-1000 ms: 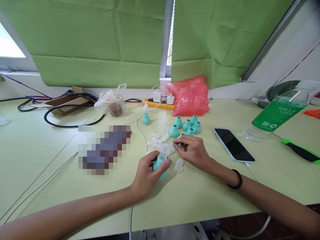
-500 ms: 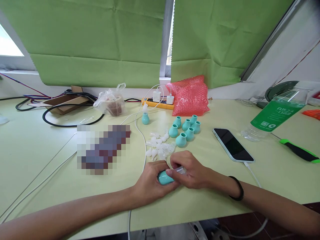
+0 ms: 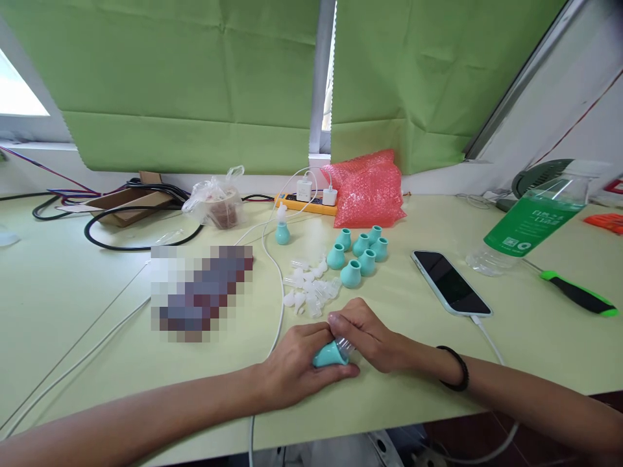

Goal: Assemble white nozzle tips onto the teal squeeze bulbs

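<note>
My left hand (image 3: 294,364) is closed round a teal rubber bulb (image 3: 329,355) lying on its side near the table's front edge. My right hand (image 3: 364,334) pinches a small clear plastic tip (image 3: 345,346) against the bulb's mouth. Just beyond lie several loose clear tips (image 3: 310,289) in a heap. Behind them stand several teal bulbs (image 3: 359,251) upright. One bulb with a clear tip fitted (image 3: 282,228) stands apart, farther back.
A phone (image 3: 450,282) on a white cable lies to the right, beside a tilted green-labelled bottle (image 3: 533,220) and a green-handled tool (image 3: 579,293). Pink bubble wrap (image 3: 367,188), a power strip (image 3: 307,202), a plastic bag (image 3: 217,202) and black cables (image 3: 131,217) line the back.
My right hand came back from the heap with a clear tip and met the left hand. The left hand turned the bulb onto its side and drew it nearer the front edge.
</note>
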A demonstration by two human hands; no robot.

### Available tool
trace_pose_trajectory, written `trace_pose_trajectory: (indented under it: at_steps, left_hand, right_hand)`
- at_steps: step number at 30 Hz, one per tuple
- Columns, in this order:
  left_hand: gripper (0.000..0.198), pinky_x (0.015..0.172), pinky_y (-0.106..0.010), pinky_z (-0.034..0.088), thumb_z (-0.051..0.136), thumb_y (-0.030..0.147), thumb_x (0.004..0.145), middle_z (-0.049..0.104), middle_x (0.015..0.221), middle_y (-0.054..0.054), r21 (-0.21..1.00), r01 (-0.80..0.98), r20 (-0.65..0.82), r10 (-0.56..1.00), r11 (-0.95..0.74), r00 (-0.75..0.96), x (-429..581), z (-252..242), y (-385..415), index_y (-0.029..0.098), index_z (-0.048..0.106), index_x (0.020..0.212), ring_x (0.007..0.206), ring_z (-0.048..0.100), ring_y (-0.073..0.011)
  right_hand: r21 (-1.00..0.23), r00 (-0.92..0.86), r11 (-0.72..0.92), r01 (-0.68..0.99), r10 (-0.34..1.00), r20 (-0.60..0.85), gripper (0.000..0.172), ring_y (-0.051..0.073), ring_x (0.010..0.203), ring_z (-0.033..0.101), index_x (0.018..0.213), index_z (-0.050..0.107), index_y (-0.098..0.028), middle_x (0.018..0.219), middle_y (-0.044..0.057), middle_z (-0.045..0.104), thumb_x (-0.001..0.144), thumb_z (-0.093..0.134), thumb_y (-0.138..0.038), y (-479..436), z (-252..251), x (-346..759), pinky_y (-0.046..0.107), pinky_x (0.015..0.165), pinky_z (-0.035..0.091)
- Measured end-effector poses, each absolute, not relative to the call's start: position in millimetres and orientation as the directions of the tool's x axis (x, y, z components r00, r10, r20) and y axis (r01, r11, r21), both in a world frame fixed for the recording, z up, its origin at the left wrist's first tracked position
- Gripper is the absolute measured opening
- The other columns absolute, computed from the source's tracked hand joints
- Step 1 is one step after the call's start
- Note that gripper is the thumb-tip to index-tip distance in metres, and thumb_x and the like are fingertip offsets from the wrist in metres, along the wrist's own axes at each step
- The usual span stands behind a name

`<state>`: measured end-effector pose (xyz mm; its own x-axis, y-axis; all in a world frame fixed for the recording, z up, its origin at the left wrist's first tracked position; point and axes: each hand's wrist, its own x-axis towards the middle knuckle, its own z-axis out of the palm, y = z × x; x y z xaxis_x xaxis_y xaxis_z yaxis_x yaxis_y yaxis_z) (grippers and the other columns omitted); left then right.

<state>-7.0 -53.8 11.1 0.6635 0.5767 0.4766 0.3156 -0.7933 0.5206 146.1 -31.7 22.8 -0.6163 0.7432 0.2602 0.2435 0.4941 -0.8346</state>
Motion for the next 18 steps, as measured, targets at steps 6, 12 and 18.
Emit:
trace_pose_trajectory:
  at_steps: [6, 12, 18]
  left_hand:
    - [0.022, 0.057, -0.024, 0.043, 0.052, 0.034, 0.076, 0.056, 0.068, -0.007, 0.544, 0.212, 0.480, 0.509, -0.812, 0.715, -11, 17, -56, 0.012, 0.054, 0.076, 0.062, 0.052, -0.0139]
    - [0.029, 0.077, -0.031, 0.042, 0.057, 0.036, 0.072, 0.045, 0.093, -0.008, 0.574, 0.302, 0.513, 0.622, -0.761, 0.592, -13, 14, -50, 0.018, 0.057, 0.094, 0.086, 0.046, -0.0172]
    - [0.031, 0.072, -0.029, 0.042, 0.050, 0.040, 0.076, 0.040, 0.084, -0.005, 0.635, 0.338, 0.474, 0.696, -0.695, 0.539, -14, 9, -48, 0.021, 0.057, 0.099, 0.079, 0.044, -0.0150]
  right_hand:
    - [-0.916, -0.313, 0.321, 0.242, 0.919, 0.240, 0.045, 0.005, 0.037, 0.025, 0.047, 0.034, -0.017, 0.040, -0.005, 0.027, 0.081, 0.033, -0.046, -14, 34, 156, 0.020, 0.035, 0.020]
    - [-0.458, -0.342, 0.589, 0.667, 0.787, 0.514, 0.033, 0.006, 0.042, 0.030, 0.054, 0.046, -0.016, 0.043, -0.005, 0.036, 0.066, 0.059, -0.044, 18, 58, 164, 0.020, 0.042, 0.024]
    - [-0.038, -0.481, 0.576, 0.817, 0.716, 0.507, 0.040, 0.010, 0.049, 0.042, 0.056, 0.051, -0.015, 0.051, 0.001, 0.051, 0.070, 0.051, -0.052, 46, 44, 157, 0.023, 0.047, 0.021]
